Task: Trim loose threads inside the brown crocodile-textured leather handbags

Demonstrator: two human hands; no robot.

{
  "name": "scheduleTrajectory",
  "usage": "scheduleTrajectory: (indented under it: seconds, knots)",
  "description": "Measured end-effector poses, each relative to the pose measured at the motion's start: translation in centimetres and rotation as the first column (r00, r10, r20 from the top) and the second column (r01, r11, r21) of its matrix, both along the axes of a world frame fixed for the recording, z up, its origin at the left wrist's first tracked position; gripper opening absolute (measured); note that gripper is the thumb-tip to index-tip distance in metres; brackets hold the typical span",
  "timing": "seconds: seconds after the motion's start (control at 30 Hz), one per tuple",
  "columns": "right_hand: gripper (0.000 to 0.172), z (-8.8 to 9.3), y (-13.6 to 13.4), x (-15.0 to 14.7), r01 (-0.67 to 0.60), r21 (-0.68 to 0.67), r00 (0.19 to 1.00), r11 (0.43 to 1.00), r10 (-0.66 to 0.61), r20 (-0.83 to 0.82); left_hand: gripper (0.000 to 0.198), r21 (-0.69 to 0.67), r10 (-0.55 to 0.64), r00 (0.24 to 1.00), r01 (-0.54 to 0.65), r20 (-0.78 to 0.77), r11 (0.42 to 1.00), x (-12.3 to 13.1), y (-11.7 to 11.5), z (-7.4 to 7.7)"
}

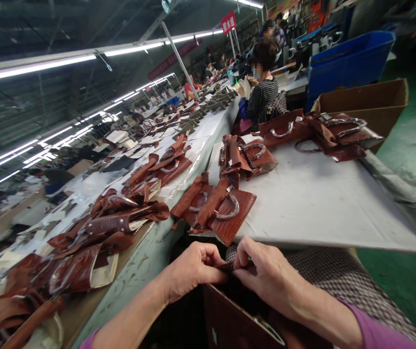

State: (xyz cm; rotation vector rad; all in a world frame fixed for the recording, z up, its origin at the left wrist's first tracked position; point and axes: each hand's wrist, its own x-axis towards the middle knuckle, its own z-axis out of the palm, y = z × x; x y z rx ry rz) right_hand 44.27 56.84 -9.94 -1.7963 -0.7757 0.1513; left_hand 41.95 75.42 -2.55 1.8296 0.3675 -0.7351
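A dark brown leather handbag (240,315) rests at my lap, its mouth facing up and its inside dark. My left hand (196,266) pinches the bag's far top edge between thumb and bent fingers. Close beside it, my right hand (262,271) grips the same edge, thumb and fingers pressed together. What exactly lies between the fingertips is partly hidden. Just beyond my hands, reddish-brown handbags (231,213) with plastic-wrapped handles lie on a white-covered table (324,203).
On the left, a long bench (135,276) carries several brown bag pieces (102,261). A co-worker (266,92) in a striped top sits ahead. Further right stand a blue bin (349,63) and a cardboard box (371,106). A checked cloth (346,281) covers my lap.
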Motion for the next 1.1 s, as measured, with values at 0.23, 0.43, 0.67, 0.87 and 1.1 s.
scheduleTrajectory:
  seconds: [0.23, 0.43, 0.67, 0.87, 1.1]
  knots:
    - [0.021, 0.2, 0.1, 0.4, 0.014, -0.015, 0.995, 1.000, -0.015, -0.095, 0.022, 0.115, -0.068, 0.998, 0.066, 0.013, 0.991, 0.2, -0.2, 0.2]
    - [0.025, 1.0, 0.3, 0.8, -0.007, -0.057, 0.986, 0.998, -0.002, -0.167, 0.017, 0.109, -0.158, 0.984, 0.149, 0.082, 0.983, 0.5, -0.6, 0.0]
    - [0.025, 0.8, 0.6, 0.9, -0.038, -0.063, 0.991, 0.997, 0.030, -0.132, 0.010, 0.235, -0.257, 0.953, 0.216, 0.161, 0.948, 0.7, -1.2, 0.2]
    - [0.029, -0.3, 0.3, 0.9, -0.103, -0.005, 0.992, 0.995, 0.104, 0.069, 0.008, 0.302, -0.300, 0.935, 0.235, 0.190, 0.924, 0.5, -0.9, -0.2]
    - [0.030, -0.1, -0.1, 1.1, -0.149, -0.036, 0.976, 0.988, 0.153, 0.152, 0.010, 0.317, -0.311, 0.932, 0.243, 0.185, 0.917, 0.7, -1.0, -0.3]
